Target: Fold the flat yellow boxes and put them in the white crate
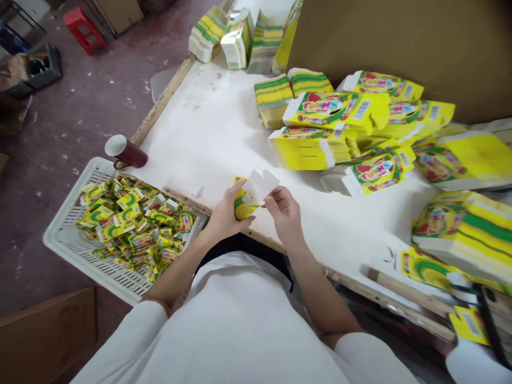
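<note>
Over the near edge of the white table (208,122), my left hand (226,213) grips a small yellow and green carton (243,208) between thumb and fingers. White inner flaps (263,184) of that carton stand out toward the right. My right hand (285,210) has its thumb and fingertips pinched on the carton's edge at the flap side. Whether it also holds something small is too fine to make out. Left of my left hand, a white plastic basket (60,232) holds many small yellow and green cartons (134,224).
Bundles of flat printed cartons (320,144) lie at the right and back, before a large cardboard box (400,48). A maroon mug (130,152) stands at the table's left edge. A phone (496,314) and a wooden stick (412,293) lie front right. A red stool (85,31) is on the floor.
</note>
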Demonstrator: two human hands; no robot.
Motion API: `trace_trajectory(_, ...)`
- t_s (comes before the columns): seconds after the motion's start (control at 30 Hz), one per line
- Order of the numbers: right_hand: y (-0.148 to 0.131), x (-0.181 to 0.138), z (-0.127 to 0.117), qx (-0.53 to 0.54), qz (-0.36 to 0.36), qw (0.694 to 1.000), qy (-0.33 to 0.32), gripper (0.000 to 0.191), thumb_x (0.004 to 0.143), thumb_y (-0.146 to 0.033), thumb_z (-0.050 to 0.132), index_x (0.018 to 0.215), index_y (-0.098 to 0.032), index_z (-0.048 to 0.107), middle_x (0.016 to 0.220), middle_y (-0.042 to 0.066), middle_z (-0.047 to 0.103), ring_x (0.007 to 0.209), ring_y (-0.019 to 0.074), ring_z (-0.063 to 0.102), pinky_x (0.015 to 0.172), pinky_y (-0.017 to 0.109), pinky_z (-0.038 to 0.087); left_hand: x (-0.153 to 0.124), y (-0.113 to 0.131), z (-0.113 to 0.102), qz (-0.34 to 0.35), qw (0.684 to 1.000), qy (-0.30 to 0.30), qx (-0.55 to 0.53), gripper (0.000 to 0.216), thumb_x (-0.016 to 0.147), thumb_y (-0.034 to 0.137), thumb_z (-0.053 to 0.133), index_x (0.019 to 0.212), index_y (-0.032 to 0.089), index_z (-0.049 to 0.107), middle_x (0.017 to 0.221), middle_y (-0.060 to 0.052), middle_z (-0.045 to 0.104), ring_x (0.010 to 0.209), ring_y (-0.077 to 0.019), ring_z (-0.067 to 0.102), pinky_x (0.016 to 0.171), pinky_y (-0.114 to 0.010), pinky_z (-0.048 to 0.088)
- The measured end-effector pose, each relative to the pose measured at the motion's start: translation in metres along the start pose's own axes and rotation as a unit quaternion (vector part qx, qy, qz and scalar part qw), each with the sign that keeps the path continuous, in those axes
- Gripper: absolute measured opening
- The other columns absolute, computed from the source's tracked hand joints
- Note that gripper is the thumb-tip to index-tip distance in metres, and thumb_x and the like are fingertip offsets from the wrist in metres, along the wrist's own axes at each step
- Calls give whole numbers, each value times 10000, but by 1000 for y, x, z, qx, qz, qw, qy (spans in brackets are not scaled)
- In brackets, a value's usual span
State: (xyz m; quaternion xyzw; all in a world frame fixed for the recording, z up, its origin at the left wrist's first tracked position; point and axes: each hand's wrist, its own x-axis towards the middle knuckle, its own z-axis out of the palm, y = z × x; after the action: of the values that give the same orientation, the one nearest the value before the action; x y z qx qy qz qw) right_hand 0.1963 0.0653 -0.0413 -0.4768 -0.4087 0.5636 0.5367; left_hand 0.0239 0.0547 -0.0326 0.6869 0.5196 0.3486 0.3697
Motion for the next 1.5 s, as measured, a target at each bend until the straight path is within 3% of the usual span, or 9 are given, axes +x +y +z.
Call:
trace_trajectory(0.1, -2, 13, -5, 50, 145, 986, -61, 348, 695, -525, 790, 815, -215, 687, 781, 39, 718, 783, 235, 683, 715, 372, 582, -4, -1, 3, 41, 999, -18, 18, 784, 689, 241, 773, 1379, 248, 401, 1311, -116, 570, 1141, -282, 620, 943, -393, 512)
trace_trajectory(0.2, 3, 16, -4, 127, 263, 948, -124, 434, 632, -563, 815, 865, -212, 711, 829, 61, 753, 771, 264, 705, 683, 401, 591, -7, 0, 5, 58, 998, -16, 6, 721, 683, 237, 770, 1314, 243, 421, 1245, -96, 587, 1001, -239, 656, 848, -351, 530)
trace_trajectory(0.33, 12, 7, 0, 182, 201, 953, -132, 604, 623, -753, 739, 965, -256, 707, 967, 63, 765, 843, 256, 711, 734, 409, 596, -4, 0, 4, 25, 999, -2, -19, 750, 694, 233, 761, 1342, 229, 384, 1184, -96, 599, 941, -227, 653, 811, -332, 516)
trace_trajectory(0.67, 5, 12, 7, 83, 207, 967, -126, 291, 678, -413, 780, 867, -200, 725, 874, 42, 767, 837, 235, 703, 827, 398, 576, -2, 0, 8, 8, 997, -17, 70, 546, 648, 208, 693, 1136, 253, 451, 1033, -38, 614, 817, -189, 629, 719, -297, 465)
trace_trajectory(0.83, 11, 2, 3, -84, 62, 984, -143, 415, 847, -515, 633, 1139, -227, 692, 1181, 86, 723, 1180, 297, 636, 1072, 507, 468, -4, -7, 5, -24, 996, -34, 83, 604, 627, 188, 678, 1190, 253, 468, 987, -34, 620, 811, -212, 636, 737, -322, 491)
trace_trajectory(1.0, 6, -18, 10, -217, -101, 947, -214, 541, 922, -303, 568, 1457, -267, 491, 1515, 68, 506, 1470, 262, 383, 1220, 482, 324, 0, -19, 11, 8, 997, -52, 64, 532, 633, 157, 657, 1149, 208, 540, 1098, -113, 603, 1070, -312, 607, 916, -431, 512)
trace_trajectory(1.1, 12, -17, 11, -212, -148, 953, -161, 500, 948, -193, 491, 1433, -310, 532, 1475, 41, 557, 1405, 236, 485, 1180, 455, 403, 1, -17, 14, 28, 997, -14, 77, 549, 637, 139, 651, 1171, 198, 537, 1228, -134, 536, 1216, -322, 530, 1006, -444, 480)
trace_trajectory(1.23, 21, -8, 2, -195, -177, 962, -75, 439, 959, -216, 530, 1373, -345, 594, 1402, 39, 624, 1301, 241, 590, 1129, 461, 466, -1, -5, 6, -7, 989, 33, 142, 607, 690, 233, 722, 1246, 178, 483, 1186, -135, 558, 1091, -295, 591, 941, -444, 505)
trace_trajectory(1.5, 19, 12, -28, -294, -225, 910, -189, 253, 985, -324, 533, 1134, -287, 734, 1384, 113, 585, 1224, 263, 629, 1041, 473, 536, 5, -2, -17, 22, 984, -12, 174, 560, 694, 294, 787, 1208, 200, 584, 1106, -95, 675, 1017, -269, 670, 888, -389, 529)
